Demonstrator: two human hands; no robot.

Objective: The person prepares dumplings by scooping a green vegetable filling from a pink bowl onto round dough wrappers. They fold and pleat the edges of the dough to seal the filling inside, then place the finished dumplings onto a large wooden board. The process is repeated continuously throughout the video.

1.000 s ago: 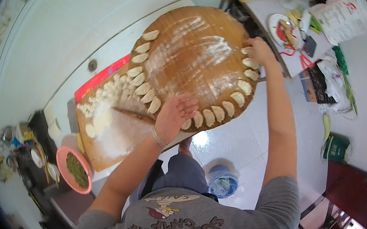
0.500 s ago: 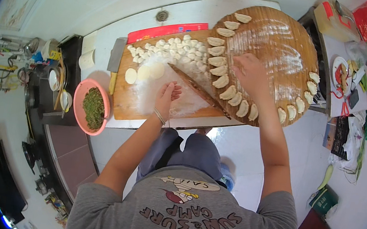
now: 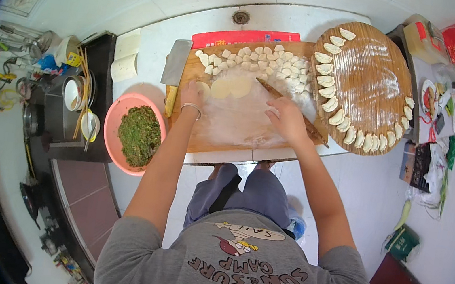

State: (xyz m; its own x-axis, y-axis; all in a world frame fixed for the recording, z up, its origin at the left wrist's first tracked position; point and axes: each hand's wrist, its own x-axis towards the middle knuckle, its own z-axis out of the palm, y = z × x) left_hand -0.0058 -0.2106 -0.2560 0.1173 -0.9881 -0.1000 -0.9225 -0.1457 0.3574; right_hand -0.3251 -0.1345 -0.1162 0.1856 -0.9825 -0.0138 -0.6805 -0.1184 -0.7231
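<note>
My left hand is at the left side of the floured wooden board. Its fingers are closed at the edge of the leftmost round dumpling wrapper, which still lies on the board. Beside that one lie two more flat wrappers, overlapping. My right hand hovers over the board with its fingers apart, holding nothing, right by a tapered wooden rolling pin. Several small dough pieces lie along the board's far side. Finished dumplings ring part of the round wooden board at right.
A pink bowl of green filling stands left of the board. A cleaver with a yellow handle lies at the board's left edge. Behind the board is a red packet. A cluttered side table stands at far right.
My right hand has moved left, from the round board to beside the rolling pin. My left hand has reached to the leftmost wrapper. The view has shifted.
</note>
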